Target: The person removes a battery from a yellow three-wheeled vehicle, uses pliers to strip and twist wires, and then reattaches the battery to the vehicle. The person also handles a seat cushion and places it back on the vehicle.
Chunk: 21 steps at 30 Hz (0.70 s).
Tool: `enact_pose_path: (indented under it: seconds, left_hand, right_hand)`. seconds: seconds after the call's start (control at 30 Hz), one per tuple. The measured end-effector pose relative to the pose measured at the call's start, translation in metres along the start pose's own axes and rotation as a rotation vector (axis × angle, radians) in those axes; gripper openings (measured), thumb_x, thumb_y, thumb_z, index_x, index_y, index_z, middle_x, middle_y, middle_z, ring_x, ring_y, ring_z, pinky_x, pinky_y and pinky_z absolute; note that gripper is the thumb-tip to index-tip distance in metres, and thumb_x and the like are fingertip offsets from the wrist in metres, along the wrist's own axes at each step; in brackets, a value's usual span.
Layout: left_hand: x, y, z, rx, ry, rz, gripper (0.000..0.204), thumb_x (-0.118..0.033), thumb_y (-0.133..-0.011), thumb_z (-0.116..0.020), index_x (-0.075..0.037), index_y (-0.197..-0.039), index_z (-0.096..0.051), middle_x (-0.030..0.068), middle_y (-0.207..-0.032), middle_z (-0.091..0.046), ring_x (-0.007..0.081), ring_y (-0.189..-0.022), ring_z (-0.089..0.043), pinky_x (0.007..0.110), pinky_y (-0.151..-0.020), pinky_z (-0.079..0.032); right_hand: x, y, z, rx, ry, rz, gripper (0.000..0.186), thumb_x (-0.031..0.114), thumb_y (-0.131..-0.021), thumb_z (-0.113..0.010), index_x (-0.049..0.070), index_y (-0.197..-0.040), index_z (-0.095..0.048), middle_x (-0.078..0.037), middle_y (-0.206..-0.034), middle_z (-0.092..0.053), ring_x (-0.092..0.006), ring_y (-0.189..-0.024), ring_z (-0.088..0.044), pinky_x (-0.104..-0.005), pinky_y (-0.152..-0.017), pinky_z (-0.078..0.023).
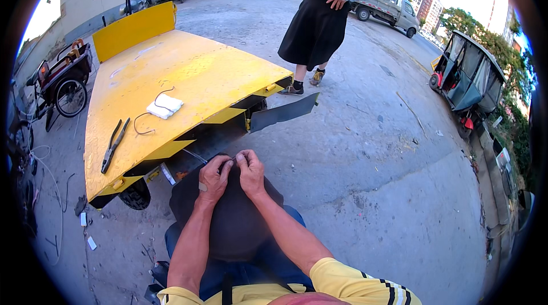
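My left hand (213,178) and my right hand (250,174) meet above my lap, fingers pinched close together. A thin grey cable (196,156) runs out from beneath the yellow flatbed (188,71) and reaches my left fingers. What lies between my right fingertips is too small to make out. Below both hands a dark sheet-like piece (240,231) covers my knees. On the flatbed, in front of my left hand, lie dark-handled pliers (115,146), a bent piece of wire (138,125) and a folded white cloth or paper (165,106).
A black flap (284,112) juts from the flatbed's near right edge. Beyond it stands a person in a black skirt (315,31). A cart with a spoked wheel (71,97) is at left, a covered three-wheeler (468,74) at right. A pale cord (56,191) lies on the ground.
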<state>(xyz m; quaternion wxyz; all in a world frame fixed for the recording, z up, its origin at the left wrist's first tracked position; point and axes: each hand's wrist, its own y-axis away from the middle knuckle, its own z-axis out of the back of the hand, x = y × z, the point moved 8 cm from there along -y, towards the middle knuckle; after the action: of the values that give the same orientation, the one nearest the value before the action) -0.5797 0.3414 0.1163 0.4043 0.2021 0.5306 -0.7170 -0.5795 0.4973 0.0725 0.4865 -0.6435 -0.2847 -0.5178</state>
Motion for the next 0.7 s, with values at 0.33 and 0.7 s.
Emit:
enact_pose_path:
  seconds: [0.33, 0.7]
  left_hand:
    - [-0.003, -0.001, 0.001, -0.033, 0.005, 0.018, 0.008, -0.009, -0.099, -0.073, -0.003, -0.105, -0.072, 0.0156, -0.09, -0.073, 0.032, -0.079, -0.074, 0.039, -0.071, -0.056]
    - [0.027, -0.001, 0.005, -0.101, 0.067, 0.187, 0.011, -0.014, -0.104, -0.069, -0.005, -0.109, -0.069, 0.0124, -0.079, -0.069, 0.0248, -0.069, -0.067, 0.037, -0.067, -0.052]
  right_hand:
    - [-0.003, -0.001, 0.006, 0.003, -0.114, -0.057, 0.023, 0.021, -0.112, -0.058, 0.002, -0.106, -0.068, -0.001, -0.081, -0.062, -0.0102, -0.077, -0.057, -0.0292, -0.071, -0.049]
    - [0.006, -0.001, 0.016, -0.07, -0.162, 0.113, 0.014, 0.0, -0.107, -0.052, 0.004, -0.114, -0.064, -0.002, -0.113, -0.06, -0.0078, -0.083, -0.056, -0.0231, -0.072, -0.046]
